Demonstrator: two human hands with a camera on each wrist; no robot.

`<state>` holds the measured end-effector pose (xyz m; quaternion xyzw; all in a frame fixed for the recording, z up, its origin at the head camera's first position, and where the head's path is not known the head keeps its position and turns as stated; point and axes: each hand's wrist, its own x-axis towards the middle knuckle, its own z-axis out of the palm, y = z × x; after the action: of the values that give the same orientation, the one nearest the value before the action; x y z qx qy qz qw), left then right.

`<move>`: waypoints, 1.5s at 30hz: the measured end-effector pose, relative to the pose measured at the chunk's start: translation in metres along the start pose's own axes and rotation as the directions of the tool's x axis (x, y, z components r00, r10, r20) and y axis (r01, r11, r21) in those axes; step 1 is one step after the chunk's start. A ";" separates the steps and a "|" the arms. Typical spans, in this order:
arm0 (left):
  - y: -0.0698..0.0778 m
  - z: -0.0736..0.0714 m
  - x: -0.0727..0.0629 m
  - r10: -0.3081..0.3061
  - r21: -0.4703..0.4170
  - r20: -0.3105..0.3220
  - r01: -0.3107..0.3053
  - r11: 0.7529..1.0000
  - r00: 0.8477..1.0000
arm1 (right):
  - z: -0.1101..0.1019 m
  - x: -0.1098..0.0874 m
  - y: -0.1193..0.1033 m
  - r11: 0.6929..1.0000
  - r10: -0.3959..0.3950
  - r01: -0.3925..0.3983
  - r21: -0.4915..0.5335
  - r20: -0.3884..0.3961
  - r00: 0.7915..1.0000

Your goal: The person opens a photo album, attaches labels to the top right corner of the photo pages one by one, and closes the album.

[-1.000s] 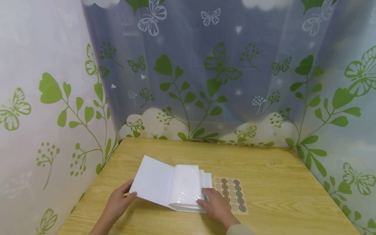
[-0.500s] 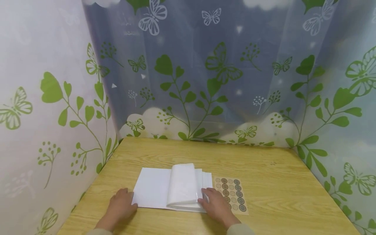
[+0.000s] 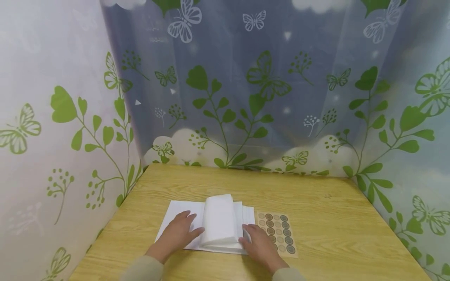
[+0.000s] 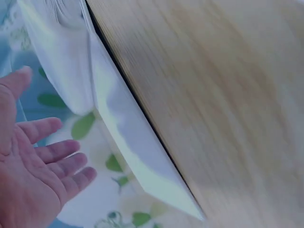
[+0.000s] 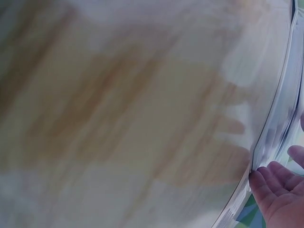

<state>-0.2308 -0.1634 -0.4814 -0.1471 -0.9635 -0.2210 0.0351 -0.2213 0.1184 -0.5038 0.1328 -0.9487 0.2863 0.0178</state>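
Wood-grain tabletop (image 3: 337, 234) lies beneath the left hand (image 3: 178, 235), loose-fingered and holding nothing over the left side of an open white pocket album (image 3: 214, 230), and the relaxed right hand (image 3: 260, 242), touching its right edge. A sideways brush from the left hand could crease the raised leaf (image 3: 219, 210), which nothing visibly presses flat. Long axis left to right, the album points its free edges right toward a round-sticker sheet (image 3: 278, 231), before the far butterfly-print curtain (image 3: 313, 43).

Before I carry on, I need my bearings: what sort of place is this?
Probably a screened-off workspace: a wood-grain table, butterfly-print sheets on three sides, and an open white book on the table.
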 end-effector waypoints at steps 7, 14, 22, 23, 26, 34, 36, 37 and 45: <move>0.031 0.013 0.014 0.091 0.023 0.019 -0.091 0.996 0.996 | 0.002 0.004 0.003 1.000 0.000 0.000 0.011 -0.016 1.000; 0.049 0.030 0.019 0.190 0.172 -0.004 -0.186 0.967 0.982 | 0.001 0.006 0.004 0.999 -0.034 0.034 0.000 0.002 0.999; 0.054 0.041 0.020 0.203 0.244 0.031 -0.205 0.948 0.979 | 0.003 0.004 0.007 0.999 -0.042 0.041 0.009 0.043 0.998; 0.054 0.043 0.020 0.203 0.252 0.033 -0.205 0.946 0.979 | 0.003 0.004 0.007 0.999 -0.042 0.041 0.012 0.049 0.998; 0.054 0.046 0.021 0.217 0.290 0.029 -0.216 0.932 0.976 | 0.004 0.004 0.007 0.999 -0.044 0.042 0.024 0.066 0.997; 0.057 0.047 0.023 0.248 0.393 0.044 -0.245 0.886 0.968 | 0.003 0.003 0.006 0.998 -0.068 0.068 -0.002 0.074 0.995; 0.057 0.047 0.023 0.257 0.409 0.041 -0.251 0.878 0.966 | 0.003 0.003 0.006 0.998 -0.065 0.066 -0.010 0.076 0.995; 0.056 0.047 0.023 0.260 0.414 0.041 -0.253 0.874 0.965 | 0.004 0.004 0.006 0.998 -0.063 0.065 -0.014 0.077 0.995; 0.050 0.043 0.021 0.269 0.418 0.010 -0.248 0.874 0.963 | 0.005 0.005 0.005 0.999 -0.033 0.036 -0.028 0.099 0.995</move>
<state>-0.2363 -0.0962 -0.4967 -0.2580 -0.9589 -0.0077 0.1183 -0.2277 0.1189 -0.5099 0.1627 -0.9502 0.2650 -0.0221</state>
